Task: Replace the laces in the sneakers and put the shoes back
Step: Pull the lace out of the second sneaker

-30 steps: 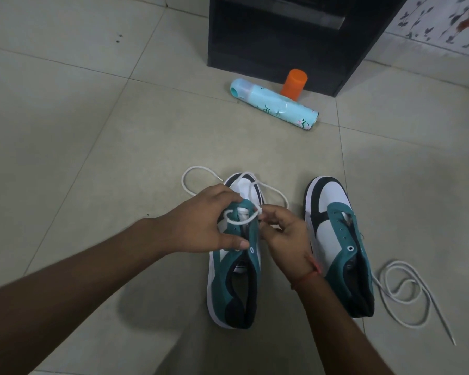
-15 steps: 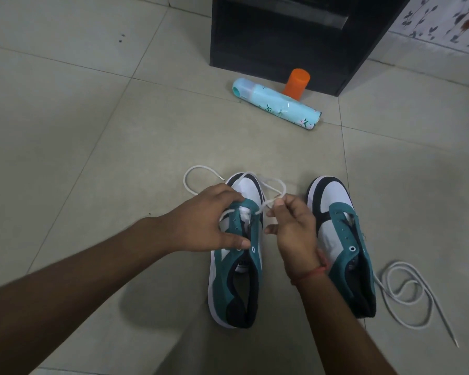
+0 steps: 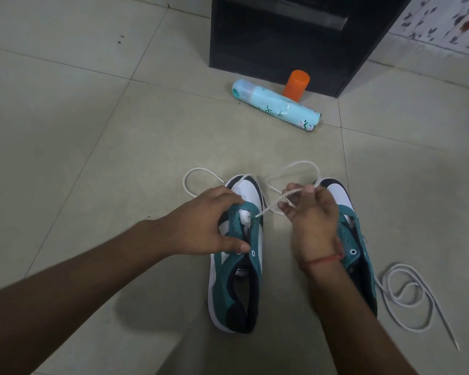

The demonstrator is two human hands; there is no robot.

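Two teal-white sneakers sit side by side on the tiled floor [image 3: 65, 131], toes pointing away from the person. The left hand [image 3: 209, 223] grips the left sneaker [image 3: 237, 269] across the eyelet area, thumb on the near side, fingers curled over the tongue edge, steadying it. The right hand [image 3: 309, 212] pinches a white lace [image 3: 271, 207] between thumb and fingertips; the lace runs taut from a lower eyelet up into the hand, and loose loops trail beyond the toe. The right sneaker [image 3: 355, 239] lies partly under the right wrist and shows bare eyelets, unlaced as far as visible. A second lace [image 3: 406, 296] lies coiled on the floor just right of it.

Handling judgement: the lace is light, limp and thin, with stiff tips; best held near the tip for threading, as slack will snag or twist. The sneaker is light and soft-sided, so it shifts when the lace is pulled and needs pinning at the eyelet panel.

Writing: a pale blue spray can [image 3: 276, 108] lies on its side near a black cabinet [image 3: 282, 36], with an orange cap [image 3: 296, 83] behind it; its print is partly visible but unreadable. No brand is legible on the shoes.
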